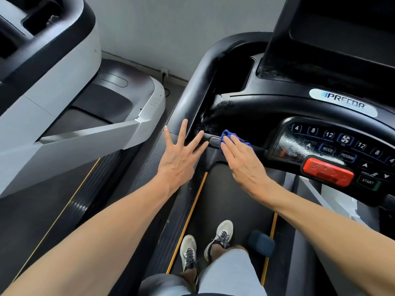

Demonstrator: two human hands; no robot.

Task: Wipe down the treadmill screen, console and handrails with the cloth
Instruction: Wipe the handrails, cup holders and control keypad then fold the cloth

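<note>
**Gym corner by a grey wall**

A plain pale grey wall (171,28) runs behind the machines, meeting a dark floor (175,90) at a light skirting strip. A wall socket (164,71) sits low with a cable trailing down. 1 neighbouring grey-and-black machine (64,92) stands at left, lit by soft, even light.

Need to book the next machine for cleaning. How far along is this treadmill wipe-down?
Done: nothing shows clearly. In hand: the right hand presses the blue cloth on the crossbar; the left hand is spread open. Left: speckled keypad, smeared screen, side handrail.
</note>
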